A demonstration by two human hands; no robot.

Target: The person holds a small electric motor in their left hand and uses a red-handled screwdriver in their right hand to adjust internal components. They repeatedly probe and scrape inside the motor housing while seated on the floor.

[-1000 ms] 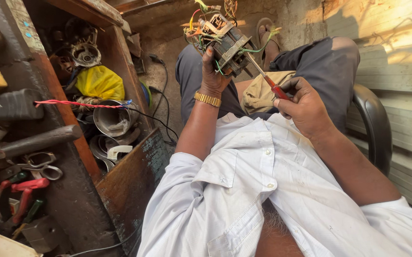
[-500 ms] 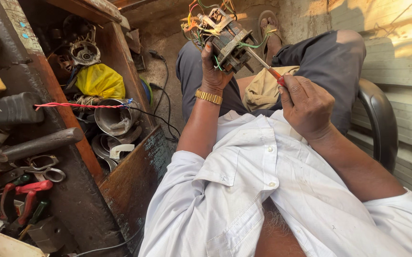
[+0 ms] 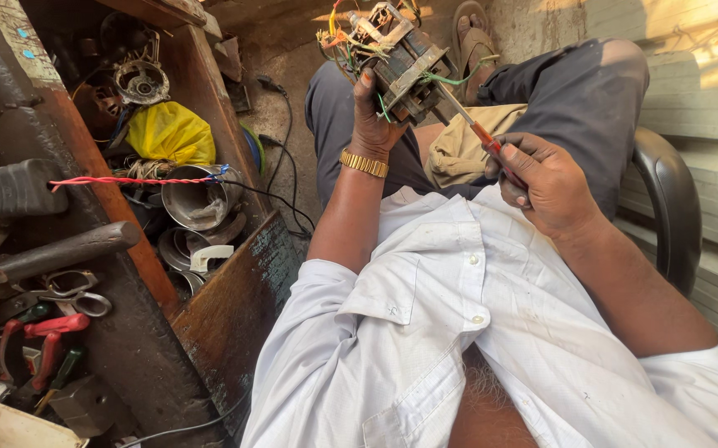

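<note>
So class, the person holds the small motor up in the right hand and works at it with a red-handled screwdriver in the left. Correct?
Not quite: the hands are swapped. The head view shows the left hand holding the motor up, while the right hand works the red-handled screwdriver.

A grimy metal electric motor with coloured wires [image 3: 396,58] is held upright above the lap. A thin red-handled screwdriver [image 3: 471,124] slants against its lower right side.
</note>
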